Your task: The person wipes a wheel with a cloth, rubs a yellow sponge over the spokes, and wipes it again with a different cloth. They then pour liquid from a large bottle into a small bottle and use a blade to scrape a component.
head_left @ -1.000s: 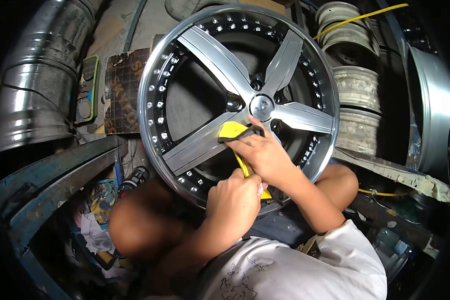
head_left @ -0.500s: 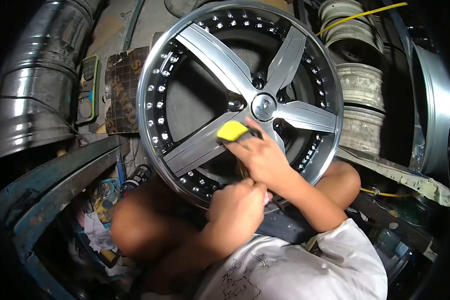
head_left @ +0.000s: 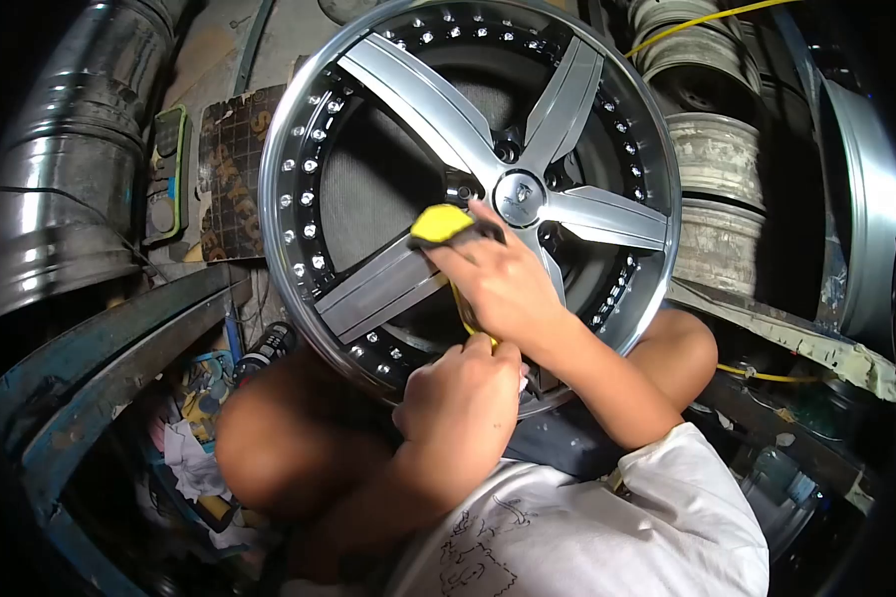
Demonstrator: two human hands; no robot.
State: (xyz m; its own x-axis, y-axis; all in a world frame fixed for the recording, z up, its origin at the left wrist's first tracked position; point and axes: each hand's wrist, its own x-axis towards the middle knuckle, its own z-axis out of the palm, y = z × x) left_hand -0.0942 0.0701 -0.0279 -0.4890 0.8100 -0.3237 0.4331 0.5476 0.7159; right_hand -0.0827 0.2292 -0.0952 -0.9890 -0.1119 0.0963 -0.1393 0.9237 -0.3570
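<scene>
A large five-spoke alloy wheel point(head_left: 418, 99) with a polished lip and a ring of rivets stands upright between my knees. My right hand point(head_left: 503, 289) presses a folded yellow cloth point(head_left: 438, 223) against the lower-left spoke, just beside the centre cap point(head_left: 520, 199). A strip of the cloth hangs down behind that hand toward my left hand point(head_left: 463, 398). My left hand is closed in a fist at the bottom of the wheel's lip and grips it. What its fingers hold behind the lip is hidden.
Worn rims point(head_left: 712, 159) are stacked at the right, with a yellow cable point(head_left: 697, 25) above. A shiny metal duct point(head_left: 60, 199) fills the left. A green-cased device point(head_left: 167, 174) and a brown printed board point(head_left: 231, 169) lean behind the wheel. A black spray can point(head_left: 269, 346), blue steel beams point(head_left: 100, 348) and rags point(head_left: 189, 458) lie lower left.
My right hand and the yellow cloth have slid up and left along the spoke toward the hub. The left hand keeps its grip at the bottom of the wheel.
</scene>
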